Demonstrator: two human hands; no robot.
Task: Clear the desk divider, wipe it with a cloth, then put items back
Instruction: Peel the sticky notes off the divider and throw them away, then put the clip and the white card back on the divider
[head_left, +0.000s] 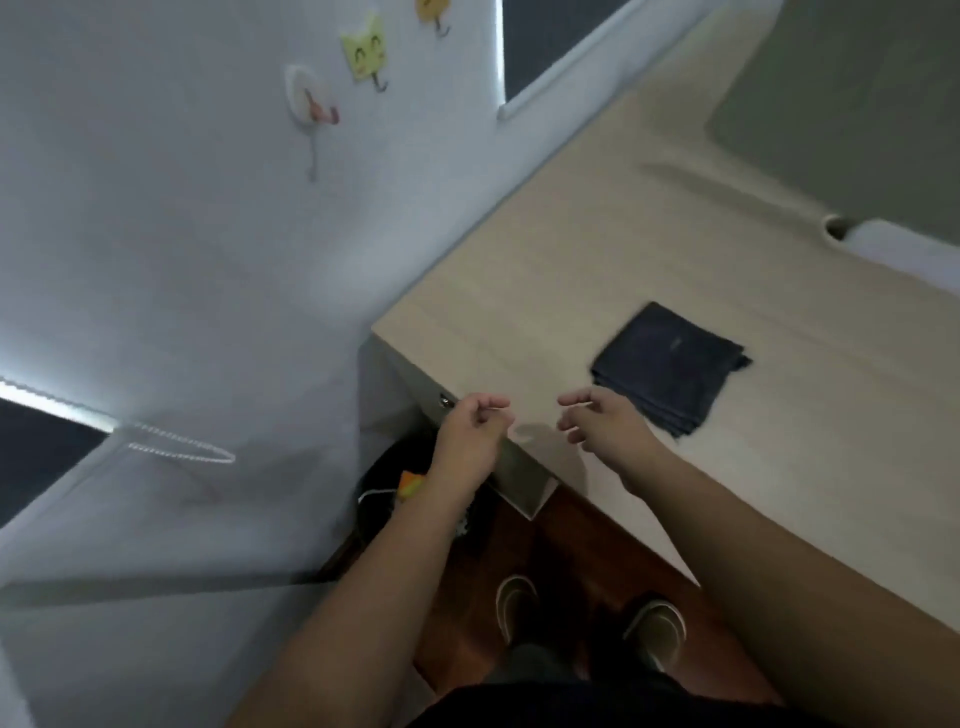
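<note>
Standing at the desk (597, 291) corner, both hands out front, nothing in either. Left hand (470, 431) hovers over the desk's front edge, fingers curled in loosely, empty. Right hand (602, 421) is over the desktop, fingers spread and slightly bent, also empty, just short of the cloth.

Cloth (670, 364): dark, folded into a flat stack, lying on the desktop just beyond my right hand. Not touched at this point.

Divider (182, 234): pale panel rising along the left side of the desk. Three stick-on hooks sit near its top: a round white hook (310, 98), a yellow-green cat-face hook (366, 52) and an orange hook (434, 10) cut off by the frame edge. Nothing hangs on them as far as I can tell. A thin wire hanger (179, 441) shows lower down against the panel; how it is attached is unclear, picture is blurred.

Progress, my read: divider looks mostly bare and the cloth is staged, so either clearing is done and wiping comes next, or wiping is done and items go back. Can't tell which from this alone. No removed items visible on the desktop, which leans me toward an early stage. Likely next: take the cloth with the right hand.

Writing/brands: none readable. Hooks carry cartoon faces only, no text. A dark bin (395, 499) under the desk holds something orange-yellow, no label legible.
</note>
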